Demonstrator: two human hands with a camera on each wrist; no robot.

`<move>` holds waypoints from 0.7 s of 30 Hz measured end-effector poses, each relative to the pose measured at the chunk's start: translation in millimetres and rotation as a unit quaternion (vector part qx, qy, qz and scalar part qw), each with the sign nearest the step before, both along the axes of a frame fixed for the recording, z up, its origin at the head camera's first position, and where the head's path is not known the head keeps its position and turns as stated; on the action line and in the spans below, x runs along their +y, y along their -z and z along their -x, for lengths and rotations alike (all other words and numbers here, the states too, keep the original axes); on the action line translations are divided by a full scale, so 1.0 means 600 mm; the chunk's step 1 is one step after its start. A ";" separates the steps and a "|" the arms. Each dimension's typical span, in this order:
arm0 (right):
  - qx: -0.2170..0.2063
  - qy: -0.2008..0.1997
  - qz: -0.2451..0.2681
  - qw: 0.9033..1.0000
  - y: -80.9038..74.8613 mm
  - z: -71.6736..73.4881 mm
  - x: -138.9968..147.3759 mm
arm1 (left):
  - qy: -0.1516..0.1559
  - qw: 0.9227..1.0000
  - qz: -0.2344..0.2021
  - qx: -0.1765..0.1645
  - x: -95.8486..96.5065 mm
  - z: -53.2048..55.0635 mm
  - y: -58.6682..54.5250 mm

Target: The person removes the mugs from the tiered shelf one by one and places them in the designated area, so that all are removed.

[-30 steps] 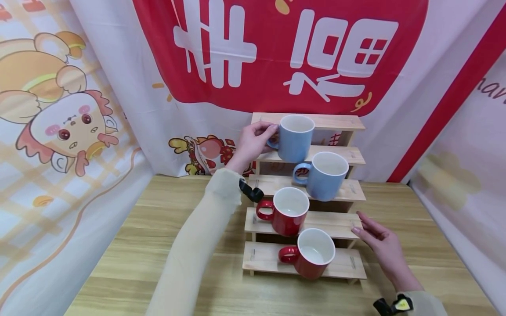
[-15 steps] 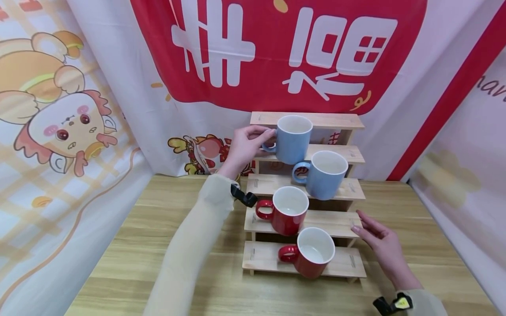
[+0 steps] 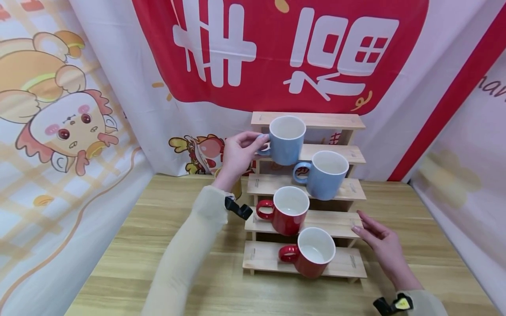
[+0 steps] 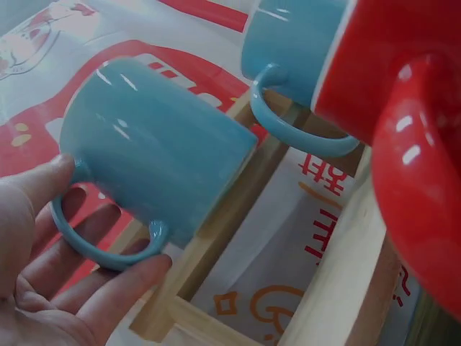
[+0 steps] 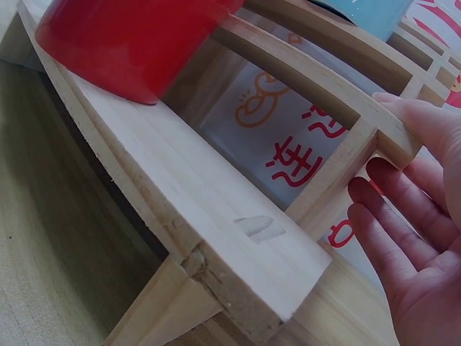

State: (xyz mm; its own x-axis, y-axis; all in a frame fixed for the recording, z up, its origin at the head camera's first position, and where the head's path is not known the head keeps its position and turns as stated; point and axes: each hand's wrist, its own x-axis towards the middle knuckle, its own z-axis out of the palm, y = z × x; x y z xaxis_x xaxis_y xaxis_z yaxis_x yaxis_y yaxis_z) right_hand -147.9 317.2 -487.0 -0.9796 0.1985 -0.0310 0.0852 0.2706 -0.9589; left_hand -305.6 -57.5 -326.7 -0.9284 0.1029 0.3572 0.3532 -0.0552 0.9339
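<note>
1. Left along the second-highest shelf, the top blue mug is moved, perhaps to fix its spot.
2. Its handle is pinched by the left hand.
3. The rack is held by the right hand.

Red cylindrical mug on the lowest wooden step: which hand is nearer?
Right. The right hand is right of the red mug, at the next wooden step up; the left hand is farther up, at the highest pale blue mug.
</note>
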 end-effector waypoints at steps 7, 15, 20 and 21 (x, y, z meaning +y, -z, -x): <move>0.008 0.000 0.001 1.000 0.002 0.001 0.000 | -0.020 0.999 -0.033 -0.005 -0.026 -0.008 -0.004; 0.016 0.002 0.016 1.000 0.006 0.000 0.001 | -0.038 0.999 -0.034 -0.012 -0.064 -0.020 -0.010; 0.010 0.004 0.015 1.000 0.006 0.001 0.001 | -0.061 0.998 -0.024 0.006 -0.085 -0.031 -0.012; 0.009 0.004 0.015 1.000 0.006 0.001 0.001 | -0.065 0.997 -0.025 0.009 -0.090 -0.033 -0.012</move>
